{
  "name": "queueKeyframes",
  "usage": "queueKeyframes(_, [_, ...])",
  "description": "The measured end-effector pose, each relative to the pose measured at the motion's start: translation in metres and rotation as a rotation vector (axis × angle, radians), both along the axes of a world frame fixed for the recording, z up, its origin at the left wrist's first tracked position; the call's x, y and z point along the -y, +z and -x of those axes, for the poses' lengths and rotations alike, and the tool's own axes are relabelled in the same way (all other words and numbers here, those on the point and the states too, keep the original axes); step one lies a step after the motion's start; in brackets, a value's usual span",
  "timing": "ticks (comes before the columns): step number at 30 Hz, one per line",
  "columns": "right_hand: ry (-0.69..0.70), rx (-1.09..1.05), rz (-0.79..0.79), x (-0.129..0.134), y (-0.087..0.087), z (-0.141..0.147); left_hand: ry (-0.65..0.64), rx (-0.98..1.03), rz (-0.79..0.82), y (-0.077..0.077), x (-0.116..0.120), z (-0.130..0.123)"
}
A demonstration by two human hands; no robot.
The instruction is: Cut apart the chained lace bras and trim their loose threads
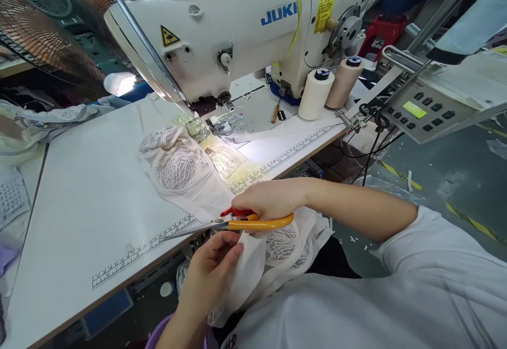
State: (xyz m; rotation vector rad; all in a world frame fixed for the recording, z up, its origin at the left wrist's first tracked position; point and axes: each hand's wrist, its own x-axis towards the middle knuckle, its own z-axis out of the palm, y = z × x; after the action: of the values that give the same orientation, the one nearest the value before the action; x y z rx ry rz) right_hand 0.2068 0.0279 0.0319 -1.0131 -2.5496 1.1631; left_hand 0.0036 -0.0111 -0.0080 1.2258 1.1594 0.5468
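Observation:
White lace bra pieces run from the sewing machine's needle area over the table edge to the lap; one lace bra cup [180,168] lies on the table. My right hand [273,200] is closed around scissors [257,224] with orange handles, a red part showing beside them. Their blades point left across the table's edge. Just below the blades, my left hand [216,264] pinches the white fabric [250,264] between thumb and fingers. More lace [287,243] hangs over the lap beneath my right hand. Whether the scissor blades touch fabric I cannot tell.
A JUKI sewing machine [245,27] stands behind the fabric. Thread cones [316,94] and a small wooden-handled tool [275,112] are to its right. A control panel [425,107] juts out at right. A fan [59,16] and more white garments [24,127] are at left.

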Motion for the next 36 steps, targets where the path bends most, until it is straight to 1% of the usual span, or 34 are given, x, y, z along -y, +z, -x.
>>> queueKeyframes(4, [0.030, -0.032, -0.049, 0.001, -0.001, 0.001, -0.043, 0.095, 0.161, 0.002, 0.000, -0.003])
queueKeyframes(7, [0.019, -0.069, -0.054, 0.004, -0.001, 0.002, -0.051, 0.107, 0.254, 0.001, 0.000, -0.004])
queueKeyframes(9, [-0.079, -0.081, -0.033, 0.012, -0.001, 0.002, -0.016, 0.106, 0.229, 0.001, 0.001, -0.004])
queueKeyframes(13, [-0.464, -0.264, 0.017, 0.042, -0.007, -0.004, 0.051, 0.061, 0.115, 0.001, 0.003, 0.001])
queueKeyframes(14, [-0.488, -0.285, 0.038, 0.051, -0.011, -0.007, 0.065, 0.049, 0.093, 0.002, 0.004, 0.003])
queueKeyframes(15, [-0.478, -0.286, 0.045, 0.060, -0.016, -0.010, 0.088, 0.041, 0.074, 0.002, 0.004, 0.004])
queueKeyframes(16, [-0.436, -0.260, 0.066, 0.068, -0.021, -0.012, 0.116, 0.036, 0.056, 0.003, 0.005, 0.005])
queueKeyframes(19, [-0.312, -0.076, 0.177, 0.087, -0.039, -0.014, 0.189, 0.037, 0.029, 0.003, 0.008, 0.004])
queueKeyframes(21, [-0.289, 0.015, 0.220, 0.094, -0.048, -0.012, 0.201, 0.038, 0.032, 0.003, 0.010, 0.003])
queueKeyframes(23, [-0.290, 0.039, 0.230, 0.098, -0.054, -0.008, 0.209, 0.037, 0.037, 0.003, 0.012, 0.001])
queueKeyframes(30, [-0.276, -0.014, 0.176, 0.103, -0.057, -0.006, 0.261, 0.009, -0.014, 0.008, 0.017, 0.002])
queueKeyframes(36, [-0.285, -0.014, 0.187, 0.100, -0.056, 0.000, 0.156, -0.027, -0.002, 0.008, 0.016, -0.004])
